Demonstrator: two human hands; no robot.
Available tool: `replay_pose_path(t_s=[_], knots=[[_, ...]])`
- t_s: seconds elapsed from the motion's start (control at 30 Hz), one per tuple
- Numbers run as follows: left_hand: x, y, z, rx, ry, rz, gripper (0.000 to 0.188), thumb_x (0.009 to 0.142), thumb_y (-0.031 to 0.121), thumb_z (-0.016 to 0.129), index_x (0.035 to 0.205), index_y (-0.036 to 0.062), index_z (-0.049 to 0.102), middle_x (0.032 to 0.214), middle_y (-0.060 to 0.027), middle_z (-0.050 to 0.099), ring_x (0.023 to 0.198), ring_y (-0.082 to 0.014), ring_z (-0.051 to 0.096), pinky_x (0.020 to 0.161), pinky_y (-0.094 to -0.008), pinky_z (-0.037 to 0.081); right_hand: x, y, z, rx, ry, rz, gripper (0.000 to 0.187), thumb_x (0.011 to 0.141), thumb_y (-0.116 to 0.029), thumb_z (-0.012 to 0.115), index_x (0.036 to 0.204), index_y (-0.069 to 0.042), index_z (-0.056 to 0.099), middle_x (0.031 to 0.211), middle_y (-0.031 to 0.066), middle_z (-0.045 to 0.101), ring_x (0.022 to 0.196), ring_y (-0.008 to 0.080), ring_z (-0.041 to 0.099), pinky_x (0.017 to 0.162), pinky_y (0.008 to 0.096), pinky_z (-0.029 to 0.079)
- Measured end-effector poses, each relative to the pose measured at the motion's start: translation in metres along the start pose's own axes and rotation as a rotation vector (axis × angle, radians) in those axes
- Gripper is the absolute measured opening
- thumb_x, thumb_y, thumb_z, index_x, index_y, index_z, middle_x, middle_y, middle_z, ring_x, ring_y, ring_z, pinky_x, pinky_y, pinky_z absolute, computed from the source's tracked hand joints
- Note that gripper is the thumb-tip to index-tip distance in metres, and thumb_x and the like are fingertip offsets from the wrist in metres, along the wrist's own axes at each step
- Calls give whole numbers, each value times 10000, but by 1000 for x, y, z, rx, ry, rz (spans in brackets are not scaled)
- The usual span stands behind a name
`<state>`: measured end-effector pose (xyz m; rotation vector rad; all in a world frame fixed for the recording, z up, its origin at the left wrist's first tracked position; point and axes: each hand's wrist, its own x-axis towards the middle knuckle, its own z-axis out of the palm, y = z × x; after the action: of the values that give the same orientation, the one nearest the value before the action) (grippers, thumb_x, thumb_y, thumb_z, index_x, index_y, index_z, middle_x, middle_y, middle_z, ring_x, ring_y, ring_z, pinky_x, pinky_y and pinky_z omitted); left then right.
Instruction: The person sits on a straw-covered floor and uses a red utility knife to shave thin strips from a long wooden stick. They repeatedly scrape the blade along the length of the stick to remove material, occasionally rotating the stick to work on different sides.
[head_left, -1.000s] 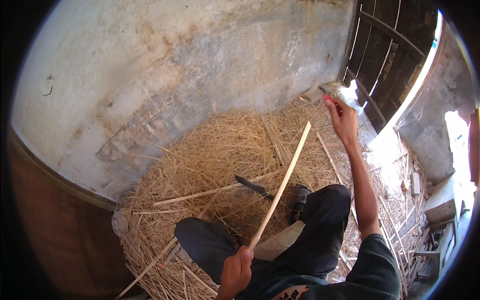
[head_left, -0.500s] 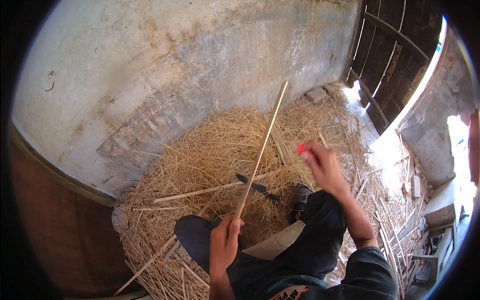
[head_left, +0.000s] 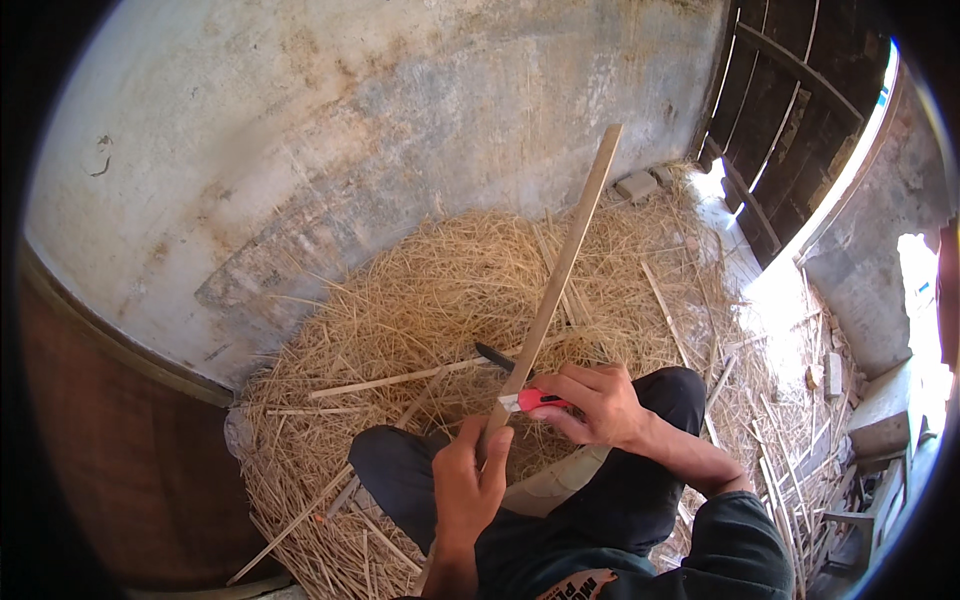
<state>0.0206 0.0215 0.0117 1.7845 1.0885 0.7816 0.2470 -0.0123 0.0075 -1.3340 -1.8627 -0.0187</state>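
A long flat strip of pale wood or bamboo (head_left: pixel 562 270) slants up and away from my lap. My left hand (head_left: pixel 468 475) is closed round its lower end, thumb along one face. In my right hand (head_left: pixel 600 405) is a red utility knife (head_left: pixel 543 399), gripped with fingers curled over the handle. Its short blade end touches the strip just above my left hand. Behind the strip, a dark-bladed knife (head_left: pixel 493 356) lies on the straw, partly hidden by the strip and my right hand.
Straw and shavings (head_left: pixel 440 270) cover the floor around my crossed legs (head_left: pixel 640 480). Loose strips (head_left: pixel 400 382) lie among them. A stained wall (head_left: pixel 330 150) rises ahead, with bricks (head_left: pixel 636 186) at its foot. To the right are a slatted wooden door (head_left: pixel 790 110) and a concrete block (head_left: pixel 880 420).
My right hand has come down and left, bringing the utility knife against the strip. The strip has turned its broader face toward me and its top now leans farther right.
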Motion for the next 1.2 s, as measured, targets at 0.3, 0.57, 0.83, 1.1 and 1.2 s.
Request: replay_pose_path(t_s=[0.3, 0.57, 0.83, 1.1, 1.2], knots=[[1, 4, 6, 31, 76, 42, 279, 1044, 285, 674, 998, 10, 668, 672, -125, 620, 544, -276, 592, 541, -372, 454, 3, 4, -1, -33, 34, -13, 309, 879, -320, 824, 1099, -115, 750, 803, 24, 679, 575, 225, 665, 484, 352, 508], [-1, 1, 6, 47, 63, 38, 280, 1043, 289, 673, 991, 14, 671, 670, -128, 616, 554, -269, 609, 544, -375, 456, 3, 5, -6, -80, 36, -28, 306, 864, -319, 838, 1083, -122, 755, 795, 23, 674, 567, 231, 661, 481, 360, 501], [-26, -12, -4, 157, -35, -109, 327, 1043, 333, 656, 991, 10, 672, 667, -146, 622, 573, -312, 635, 551, -393, 467, 23, 52, -38, -121, 233, 232, 247, 901, -266, 816, 1051, -71, 790, 833, 113, 744, 626, 266, 706, 560, 355, 542], [-53, -25, -13, 184, -103, -157, 325, 1047, 319, 646, 999, -2, 673, 629, -136, 586, 536, -261, 607, 540, -383, 453, 38, 114, -72, -266, 300, 442, 298, 1017, -325, 703, 1142, -70, 795, 797, 115, 763, 596, 150, 674, 551, 331, 515], [-62, -33, -23, 102, -168, -265, 319, 1055, 306, 633, 998, -6, 672, 605, -113, 536, 523, -181, 526, 530, -357, 418, 38, 179, -104, -382, 415, 574, 357, 1051, -380, 651, 1187, -77, 783, 758, 115, 749, 555, 146, 614, 522, 325, 461]])
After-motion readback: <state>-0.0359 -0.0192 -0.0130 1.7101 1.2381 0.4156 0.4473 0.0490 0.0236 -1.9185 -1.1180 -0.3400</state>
